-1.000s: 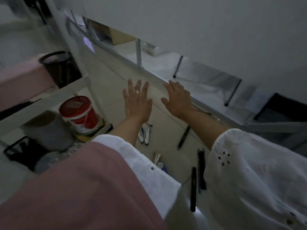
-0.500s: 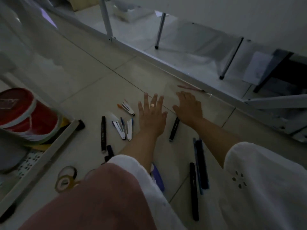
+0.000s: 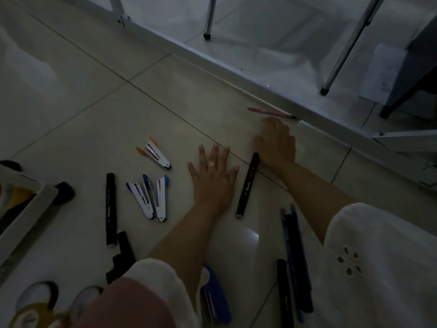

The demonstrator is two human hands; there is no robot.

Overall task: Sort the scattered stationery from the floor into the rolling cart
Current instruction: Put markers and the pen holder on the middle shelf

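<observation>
My left hand (image 3: 212,176) lies over the tiled floor with fingers spread, holding nothing. My right hand (image 3: 276,143) reaches toward a pink pen (image 3: 272,112) by the white door sill, fingers slightly bent and just short of it. Between the hands lies a black marker (image 3: 247,185). Left of my left hand are white clip pens with blue and purple caps (image 3: 149,197), a pair with orange caps (image 3: 155,155) and another black marker (image 3: 110,209). Several dark pens (image 3: 295,256) lie under my right forearm. The cart's tray corner (image 3: 28,209) shows at the left edge.
Tape rolls (image 3: 37,301) sit at the bottom left. A blue stapler (image 3: 216,297) lies near my left sleeve. A cart wheel (image 3: 62,192) is beside the tray. Chair legs (image 3: 335,55) stand beyond the white sill (image 3: 236,74).
My head has tilted down, so the cart mostly left the view. Both hands dropped toward the floor, and the right hand moved out to the pink pen.
</observation>
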